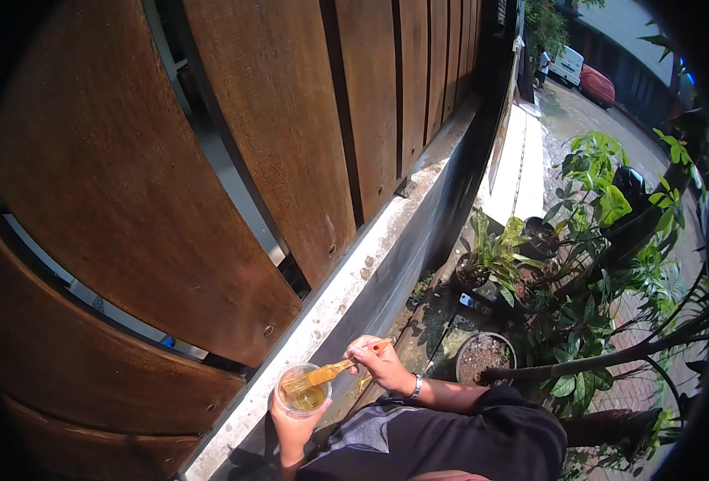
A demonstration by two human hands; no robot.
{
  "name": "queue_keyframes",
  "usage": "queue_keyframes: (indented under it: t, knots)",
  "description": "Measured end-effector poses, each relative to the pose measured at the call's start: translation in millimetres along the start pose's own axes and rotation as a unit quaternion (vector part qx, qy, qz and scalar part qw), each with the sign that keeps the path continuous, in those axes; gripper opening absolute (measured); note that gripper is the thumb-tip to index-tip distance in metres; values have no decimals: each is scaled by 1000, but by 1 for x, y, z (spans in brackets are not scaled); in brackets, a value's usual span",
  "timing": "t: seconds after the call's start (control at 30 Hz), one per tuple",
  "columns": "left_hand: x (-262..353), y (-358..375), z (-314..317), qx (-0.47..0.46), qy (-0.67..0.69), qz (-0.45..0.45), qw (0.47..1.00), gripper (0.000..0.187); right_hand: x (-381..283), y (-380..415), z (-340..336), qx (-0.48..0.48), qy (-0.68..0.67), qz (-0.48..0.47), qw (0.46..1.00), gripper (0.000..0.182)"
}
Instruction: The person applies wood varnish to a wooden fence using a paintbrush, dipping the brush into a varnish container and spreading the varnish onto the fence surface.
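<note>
My left hand is wrapped round a clear plastic cup with yellowish liquid in it. A paintbrush is pinched in the fingers of my right hand, its handle end sticking out past them. The brush lies tilted, its bristles over the mouth of the cup. Both hands are low in the view, beside the pale ledge below a fence of brown wooden boards.
Potted plants stand along the right, with a round pot near my right elbow and a thin trunk leaning across. Narrow gaps separate the boards. Farther off are a white van, a red covered car and a person.
</note>
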State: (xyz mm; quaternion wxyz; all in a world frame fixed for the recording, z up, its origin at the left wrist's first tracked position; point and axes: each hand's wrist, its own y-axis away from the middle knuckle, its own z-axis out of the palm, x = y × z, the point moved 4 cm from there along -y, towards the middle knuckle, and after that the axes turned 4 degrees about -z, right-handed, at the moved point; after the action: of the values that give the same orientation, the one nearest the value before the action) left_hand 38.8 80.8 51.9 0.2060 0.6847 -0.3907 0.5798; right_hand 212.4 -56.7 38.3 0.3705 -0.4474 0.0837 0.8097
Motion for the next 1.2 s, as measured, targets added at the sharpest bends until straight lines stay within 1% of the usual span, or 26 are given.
queue_keyframes:
  t: [0.1, 0.23, 0.3, 0.33, 0.37, 0.4, 0.43, 0.53, 0.57, 0.6, 0.63, 0.7, 0.77, 0.83, 0.93, 1.0, 1.03, 1.13, 1.17, 1.2]
  knots:
    - [11, -8, 4, -16, 30, -23, 999, 84, -5, -1, -2, -4, -3, -32, 999, 19]
    - [22, -27, 17, -50, 20, 20, 998, 82, -13, -3, -14, 5, -28, -74, 997, 20]
    - [32, -39, 29, -71, 18, 36, 997, 81, -22, -1, -17, 44, -26, -94, 994, 23]
    - [37, -42, 33, -78, 22, 37, 996, 81, -27, 1, -19, 41, -30, -94, 994, 23]
    - [39, -48, 38, -81, 14, 50, 995, 75, -32, 2, -25, 70, -24, -112, 991, 21]
    - [39, -51, 43, -81, 40, 36, 995, 70, -32, 4, -27, 91, -20, -119, 989, 20]
    - [44, -52, 47, -86, 30, 42, 995, 69, -33, 8, -27, 126, -20, -138, 982, 20]
    - [49, -54, 56, -56, 102, -4, 993, 73, -27, 9, -31, 204, -21, -181, 962, 20]
    - [34, -57, 56, -37, 60, 31, 997, 75, -27, 7, -29, 200, -23, -183, 962, 19]
    - [40, -57, 54, -27, 42, 49, 998, 75, -26, 8, -27, 205, -26, -188, 960, 19]
    - [40, -55, 51, -16, 51, 52, 997, 75, -24, 7, -25, 203, -34, -179, 962, 19]
    - [37, -51, 46, 3, 62, 53, 997, 74, -23, -2, -17, 165, -77, -160, 970, 19]
    - [30, -44, 38, 32, 136, 19, 990, 77, -22, -15, -6, 143, -116, -127, 975, 20]
    - [24, -38, 26, 56, 139, 17, 989, 78, -25, -29, 9, 112, -130, -88, 981, 23]
    - [22, -26, 7, 103, 138, 9, 985, 78, -32, -51, 23, 61, -133, -94, 985, 26]
    - [29, -18, -3, 129, 139, 31, 981, 71, -39, -65, 30, 25, -122, -118, 985, 29]
    - [25, -14, -8, 139, 125, 45, 981, 72, -46, -72, 35, -2, -97, -140, 985, 28]
    - [19, 3, -18, 142, 111, 16, 983, 73, -63, -91, 41, -46, -43, -220, 974, 26]
    - [17, 8, -20, 160, 99, 23, 982, 73, -66, -95, 37, -15, -23, -251, 968, 25]
    - [15, 11, -20, 154, 100, 21, 983, 73, -76, -101, 39, -72, 37, -311, 947, 26]
